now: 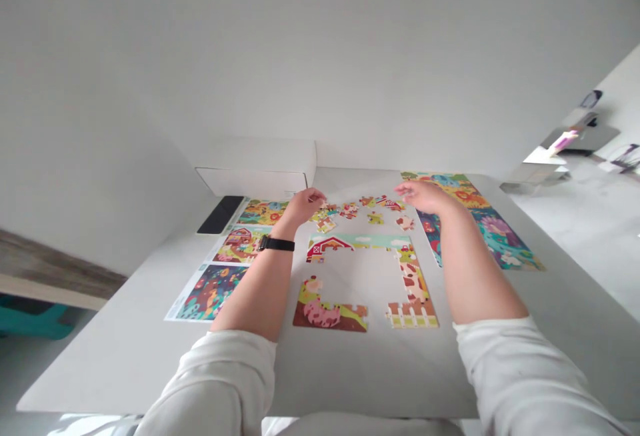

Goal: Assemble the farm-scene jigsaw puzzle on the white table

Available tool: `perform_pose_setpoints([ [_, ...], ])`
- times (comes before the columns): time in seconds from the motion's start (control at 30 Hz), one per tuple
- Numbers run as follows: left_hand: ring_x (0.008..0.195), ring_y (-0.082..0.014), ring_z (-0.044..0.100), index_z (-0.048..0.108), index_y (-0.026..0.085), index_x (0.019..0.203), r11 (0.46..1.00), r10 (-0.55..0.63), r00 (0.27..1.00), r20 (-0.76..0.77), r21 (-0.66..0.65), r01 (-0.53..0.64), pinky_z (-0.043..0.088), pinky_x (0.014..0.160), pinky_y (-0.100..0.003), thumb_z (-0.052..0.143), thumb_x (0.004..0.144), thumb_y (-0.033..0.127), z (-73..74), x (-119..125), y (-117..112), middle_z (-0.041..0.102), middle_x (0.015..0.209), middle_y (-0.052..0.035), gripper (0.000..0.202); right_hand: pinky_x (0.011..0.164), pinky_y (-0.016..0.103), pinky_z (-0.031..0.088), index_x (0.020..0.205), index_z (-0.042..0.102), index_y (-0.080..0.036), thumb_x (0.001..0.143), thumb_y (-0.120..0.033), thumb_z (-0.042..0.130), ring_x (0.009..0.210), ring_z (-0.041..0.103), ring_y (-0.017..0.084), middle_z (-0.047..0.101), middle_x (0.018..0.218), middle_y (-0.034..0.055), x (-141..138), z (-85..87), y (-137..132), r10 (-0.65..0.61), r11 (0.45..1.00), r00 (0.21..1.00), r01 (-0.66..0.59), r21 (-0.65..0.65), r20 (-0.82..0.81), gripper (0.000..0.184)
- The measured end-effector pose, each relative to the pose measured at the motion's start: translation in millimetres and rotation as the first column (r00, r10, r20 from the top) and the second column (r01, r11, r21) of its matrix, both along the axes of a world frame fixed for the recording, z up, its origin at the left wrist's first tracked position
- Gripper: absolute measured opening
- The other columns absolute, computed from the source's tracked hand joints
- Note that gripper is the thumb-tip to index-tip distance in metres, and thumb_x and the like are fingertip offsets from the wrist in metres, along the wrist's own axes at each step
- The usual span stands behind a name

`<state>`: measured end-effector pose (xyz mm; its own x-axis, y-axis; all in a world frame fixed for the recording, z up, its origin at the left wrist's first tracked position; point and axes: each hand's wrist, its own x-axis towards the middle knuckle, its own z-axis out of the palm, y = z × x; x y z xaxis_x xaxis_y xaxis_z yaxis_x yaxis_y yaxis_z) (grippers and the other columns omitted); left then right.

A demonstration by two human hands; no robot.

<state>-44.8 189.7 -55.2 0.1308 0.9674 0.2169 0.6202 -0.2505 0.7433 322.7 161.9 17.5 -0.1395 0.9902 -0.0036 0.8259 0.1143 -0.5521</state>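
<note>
A partly joined farm jigsaw [367, 276] lies on the white table [350, 369] in front of me, with a red barn along its top and a pig at the lower left. Several loose pieces [350, 211] are scattered beyond it. My left hand [303, 206], a black watch on its wrist, curls over the loose pieces at their left end; what its fingers hold is hidden. My right hand [420, 195] hovers over the pieces at the right end, fingers stretched forward.
A reference sheet [225, 269] with three pictures lies at the left, a black phone [221, 215] beyond it. A finished animal jigsaw [480, 223] lies at the right. A white box [260, 168] stands against the wall.
</note>
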Motion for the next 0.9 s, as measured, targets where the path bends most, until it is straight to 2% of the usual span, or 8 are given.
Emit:
perform_pose_setpoints([
  [0.07,0.078,-0.0182,0.065,0.077,0.018,0.097,0.999,0.038,0.998,0.056,-0.001,-0.038,0.049,0.073,-0.028,0.067,0.083,0.030,-3.7,1,2,0.076,0.085,-0.0056,0.021,0.105,0.034,0.054,0.129,0.074,-0.022,0.095,-0.008,0.059,0.116,0.073,0.020,0.076,0.132,0.0099,-8,9.3,19,-0.005,0.997,1.000,0.007,0.074,-0.019,0.040],
  [0.17,0.063,-0.0153,0.058,0.076,0.017,0.099,0.996,0.060,0.985,0.160,-0.071,-0.049,0.044,0.061,-0.026,0.061,0.085,0.032,-8.9,1,4,0.068,0.070,-0.0018,0.025,0.102,0.034,0.055,0.136,0.071,-0.024,0.097,-0.016,0.062,0.115,0.073,0.020,0.075,0.134,0.0089,-26,8.1,33,0.066,0.993,0.998,-0.065,0.097,-0.007,0.040],
  [0.27,0.049,-0.0131,0.047,0.075,0.018,0.105,0.989,0.061,0.973,0.221,-0.143,-0.029,0.033,0.050,-0.024,0.055,0.089,0.035,-13.4,3,4,0.054,0.056,0.0038,0.031,0.100,0.032,0.056,0.136,0.071,-0.025,0.098,-0.028,0.068,0.114,0.073,0.021,0.077,0.131,0.0077,-43,-6.6,33,0.173,0.985,0.984,-0.172,-0.033,0.032,0.038],
  [0.37,0.052,-0.0135,0.052,0.075,0.020,0.107,0.992,0.027,0.981,0.191,-0.124,-0.003,0.035,0.051,-0.024,0.056,0.090,0.037,-15.9,9,1,0.059,0.060,0.0028,0.031,0.100,0.031,0.054,0.132,0.075,-0.026,0.098,-0.030,0.069,0.114,0.073,0.022,0.078,0.129,0.0068,-53,-25.1,33,0.242,0.963,0.961,-0.221,-0.153,0.137,0.034],
  [0.53,0.071,-0.0185,0.066,0.079,0.021,0.103,0.997,-0.069,0.992,-0.106,-0.042,0.065,0.046,0.065,-0.028,0.056,0.095,0.034,-16.4,28,-10,0.074,0.081,-0.0038,0.028,0.104,0.030,0.049,0.138,0.073,-0.028,0.101,-0.027,0.061,0.122,0.069,0.023,0.073,0.139,0.0080,-70,-51.6,35,0.262,0.965,0.917,-0.249,-0.082,0.301,0.039],
  [0.63,0.092,-0.0233,0.069,0.082,0.024,0.108,0.987,-0.104,0.938,-0.331,0.085,0.140,0.051,0.083,-0.033,0.057,0.096,0.030,-18.2,37,-15,0.075,0.096,-0.0076,0.029,0.105,0.031,0.047,0.140,0.073,-0.034,0.104,-0.024,0.053,0.120,0.067,0.024,0.069,0.139,0.0087,-84,-61.0,30,0.314,0.948,0.873,-0.312,-0.066,0.374,0.043],
  [0.73,0.107,-0.0259,0.065,0.083,0.029,0.118,0.950,-0.176,0.866,-0.468,0.149,0.273,0.050,0.098,-0.037,0.058,0.097,0.030,-21.7,40,-19,0.070,0.108,-0.0096,0.032,0.108,0.032,0.045,0.139,0.074,-0.036,0.102,-0.015,0.047,0.124,0.063,0.025,0.068,0.135,0.0101,-92,-63.3,24,0.357,0.930,0.837,-0.359,-0.075,0.416,0.050],
  [0.9,0.110,-0.0273,0.061,0.083,0.031,0.119,0.940,-0.212,0.829,-0.517,0.124,0.318,0.048,0.103,-0.042,0.059,0.099,0.034,-24.2,39,-21,0.064,0.116,-0.0112,0.032,0.108,0.036,0.046,0.145,0.070,-0.034,0.101,-0.016,0.047,0.125,0.063,0.028,0.064,0.141,0.0120,-89,-60.2,23,0.217,0.976,0.873,-0.203,-0.079,0.437,0.053],
])
